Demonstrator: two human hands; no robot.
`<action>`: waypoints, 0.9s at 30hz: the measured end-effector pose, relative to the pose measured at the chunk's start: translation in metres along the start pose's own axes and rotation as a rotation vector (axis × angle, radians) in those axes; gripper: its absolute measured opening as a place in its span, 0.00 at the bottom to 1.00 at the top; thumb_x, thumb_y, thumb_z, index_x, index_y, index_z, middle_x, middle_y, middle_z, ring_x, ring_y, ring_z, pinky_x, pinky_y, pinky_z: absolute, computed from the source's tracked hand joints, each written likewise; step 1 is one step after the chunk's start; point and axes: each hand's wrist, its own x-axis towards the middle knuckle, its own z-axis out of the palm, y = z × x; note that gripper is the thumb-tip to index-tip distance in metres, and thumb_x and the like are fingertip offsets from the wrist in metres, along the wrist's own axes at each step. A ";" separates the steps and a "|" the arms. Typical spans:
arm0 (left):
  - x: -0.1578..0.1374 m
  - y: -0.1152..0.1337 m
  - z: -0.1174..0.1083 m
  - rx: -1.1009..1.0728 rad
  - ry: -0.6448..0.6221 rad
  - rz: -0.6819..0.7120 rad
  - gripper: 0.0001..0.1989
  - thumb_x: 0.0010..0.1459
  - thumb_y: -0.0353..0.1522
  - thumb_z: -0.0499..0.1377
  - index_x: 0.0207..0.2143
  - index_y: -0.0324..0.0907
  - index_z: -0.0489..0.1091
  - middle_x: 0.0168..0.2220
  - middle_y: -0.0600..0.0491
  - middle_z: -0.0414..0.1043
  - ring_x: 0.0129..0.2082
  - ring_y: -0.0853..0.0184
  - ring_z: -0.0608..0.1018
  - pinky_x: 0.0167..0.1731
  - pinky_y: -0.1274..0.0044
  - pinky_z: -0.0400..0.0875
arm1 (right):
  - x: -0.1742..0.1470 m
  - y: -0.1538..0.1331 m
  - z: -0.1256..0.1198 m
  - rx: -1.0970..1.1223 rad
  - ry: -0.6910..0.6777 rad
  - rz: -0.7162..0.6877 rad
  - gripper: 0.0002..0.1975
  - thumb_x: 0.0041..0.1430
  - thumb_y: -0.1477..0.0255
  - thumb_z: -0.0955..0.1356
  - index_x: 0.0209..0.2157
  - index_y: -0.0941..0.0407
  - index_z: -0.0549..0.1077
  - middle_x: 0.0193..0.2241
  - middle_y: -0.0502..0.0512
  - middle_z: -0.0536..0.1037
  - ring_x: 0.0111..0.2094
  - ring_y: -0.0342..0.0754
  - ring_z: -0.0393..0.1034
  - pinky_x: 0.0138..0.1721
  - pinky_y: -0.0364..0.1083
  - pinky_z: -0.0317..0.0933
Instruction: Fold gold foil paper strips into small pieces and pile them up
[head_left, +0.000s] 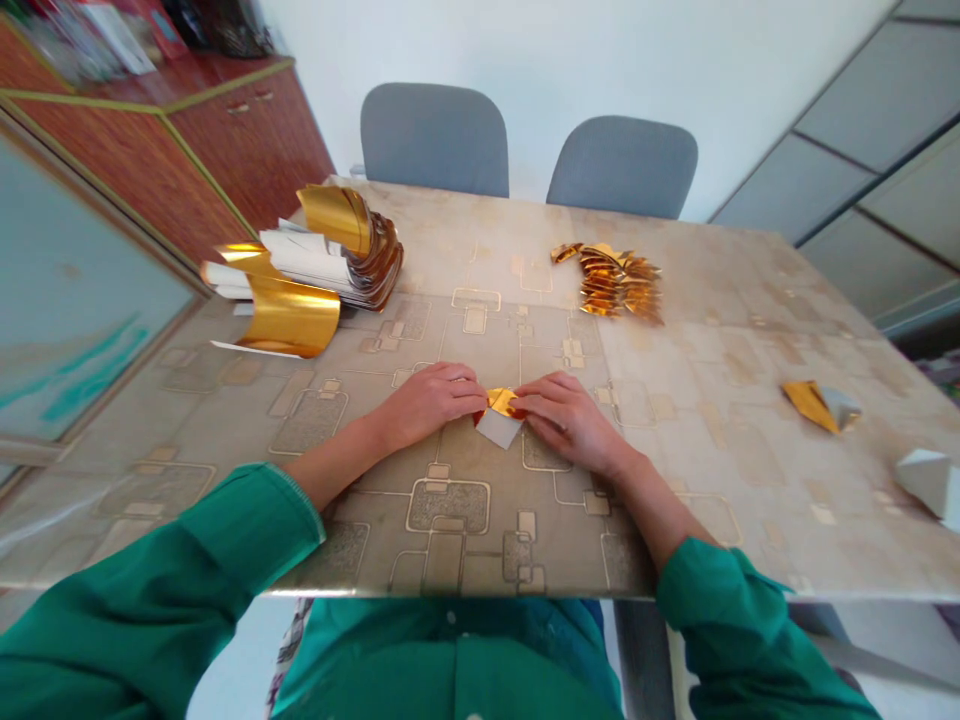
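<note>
Green shirt cloth [450,660] fills the near edge of the head view, its sleeves running out to bare forearms over the patterned table [720,420]. At the middle of the near half, the left hand [444,395] and the right hand [564,412] face each other, a little apart, with the folded gold paper [502,402] between them. Each hand has its fingers drawn together, clamped on one end of it; the thumbs are partly hidden.

A crease could go crooked if one hand pulls or presses harder than the other, since the piece is small and held only by its ends. The pale flap on the near side hangs free of the fingers and might spring open if the grip loosens; a hard tug could tear a fold.

The paper lies just right of the left fingertips and just left of the right ones, touching both; whether it rests on the table is unclear. Far left stands a stack of gold sheets [379,262], with a curled sheet [296,315] on its near side; far right of the hands lies a cluster of folded pieces [600,285], well apart from them.
</note>
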 end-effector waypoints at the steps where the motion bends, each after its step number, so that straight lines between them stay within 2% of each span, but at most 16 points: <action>1: 0.002 -0.001 0.001 0.003 -0.003 -0.015 0.11 0.68 0.28 0.54 0.46 0.43 0.75 0.46 0.53 0.79 0.47 0.63 0.75 0.45 0.71 0.68 | 0.000 -0.002 0.001 -0.012 -0.049 -0.008 0.13 0.67 0.73 0.63 0.49 0.55 0.76 0.47 0.59 0.78 0.46 0.51 0.68 0.49 0.53 0.63; 3: 0.003 -0.001 0.002 0.015 0.005 -0.050 0.10 0.68 0.28 0.55 0.46 0.43 0.75 0.46 0.52 0.79 0.46 0.63 0.75 0.44 0.71 0.69 | 0.001 -0.005 0.004 -0.048 -0.119 -0.007 0.12 0.66 0.70 0.65 0.49 0.55 0.76 0.47 0.59 0.77 0.47 0.52 0.67 0.49 0.54 0.62; 6: 0.000 0.005 0.002 0.011 0.033 -0.058 0.11 0.68 0.28 0.53 0.45 0.42 0.75 0.49 0.50 0.78 0.48 0.62 0.75 0.46 0.69 0.70 | 0.001 -0.008 0.007 -0.099 -0.136 0.012 0.13 0.66 0.67 0.67 0.48 0.55 0.77 0.46 0.59 0.77 0.46 0.53 0.67 0.48 0.53 0.61; 11: -0.004 0.017 0.002 -0.108 0.072 0.017 0.13 0.70 0.29 0.51 0.45 0.39 0.75 0.45 0.49 0.79 0.46 0.63 0.77 0.50 0.69 0.71 | 0.003 -0.009 0.012 -0.168 -0.098 0.009 0.12 0.68 0.64 0.65 0.43 0.54 0.78 0.42 0.57 0.78 0.43 0.50 0.68 0.46 0.51 0.60; 16: -0.003 0.023 -0.001 -0.176 0.060 -0.013 0.12 0.66 0.38 0.58 0.46 0.39 0.74 0.45 0.48 0.78 0.47 0.60 0.76 0.50 0.67 0.71 | 0.005 -0.013 0.018 -0.235 -0.059 0.035 0.13 0.69 0.65 0.64 0.39 0.54 0.79 0.38 0.56 0.79 0.39 0.49 0.68 0.42 0.49 0.59; 22: -0.003 0.027 -0.002 -0.142 0.046 -0.037 0.12 0.66 0.36 0.58 0.48 0.40 0.72 0.46 0.48 0.77 0.47 0.61 0.76 0.49 0.69 0.71 | 0.005 -0.012 0.021 -0.127 -0.004 0.115 0.13 0.70 0.65 0.63 0.40 0.54 0.78 0.37 0.56 0.79 0.38 0.49 0.69 0.41 0.49 0.61; 24: -0.001 0.030 -0.001 -0.094 0.067 -0.060 0.11 0.67 0.35 0.57 0.46 0.40 0.73 0.44 0.49 0.77 0.45 0.62 0.76 0.47 0.70 0.71 | 0.005 -0.011 0.022 -0.081 0.010 0.151 0.12 0.70 0.66 0.63 0.41 0.54 0.77 0.37 0.56 0.79 0.38 0.49 0.69 0.40 0.49 0.61; 27: 0.000 0.036 0.002 -0.015 0.075 -0.105 0.11 0.69 0.33 0.53 0.38 0.39 0.74 0.36 0.51 0.76 0.38 0.63 0.75 0.40 0.73 0.70 | 0.004 -0.012 0.019 -0.073 -0.011 0.145 0.11 0.69 0.66 0.64 0.40 0.54 0.76 0.39 0.56 0.79 0.39 0.49 0.68 0.41 0.49 0.61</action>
